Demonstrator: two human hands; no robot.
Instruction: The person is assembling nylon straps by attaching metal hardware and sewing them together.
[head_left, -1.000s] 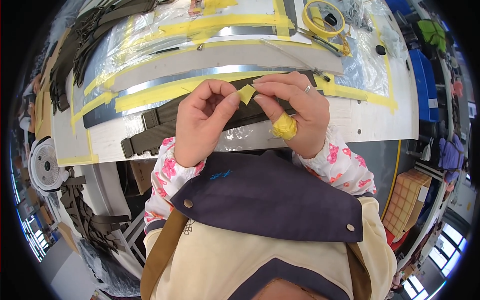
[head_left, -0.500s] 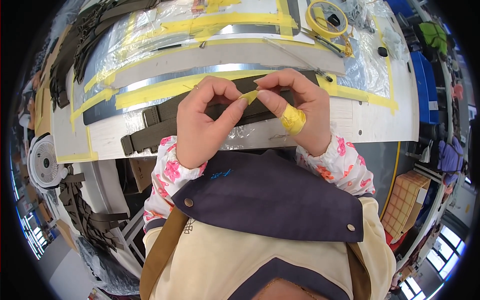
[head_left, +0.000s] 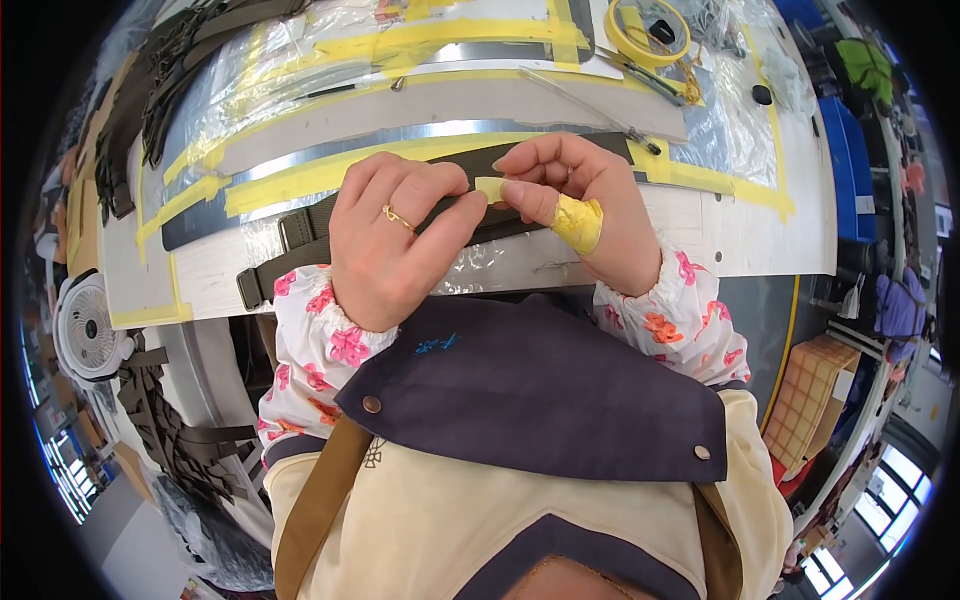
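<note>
Between my two hands is a small piece of yellow tape [head_left: 489, 188]. The fingertips of my left hand [head_left: 400, 232], which wears a ring, pinch its left end. Thumb and forefinger of my right hand [head_left: 590, 205] close on the other end. Yellow tape wrapping [head_left: 577, 223] goes round the base of my right thumb. Beneath my hands, a dark olive webbing strap [head_left: 322, 220] lies across the table's near side, partly covered by them. Its buckle-like end [head_left: 250, 288] shows at the left.
A yellow tape roll [head_left: 648, 32] lies at the back right. Near it are a clear pen [head_left: 590, 108] and a tool with dark handles [head_left: 655, 82]. More dark straps [head_left: 165, 85] are heaped at the far left. A white fan [head_left: 88, 325] stands beside the table.
My left hand has turned, bringing its back and ring into view, and shifted slightly left. The yellow tape piece now shows flatter between my fingertips.
</note>
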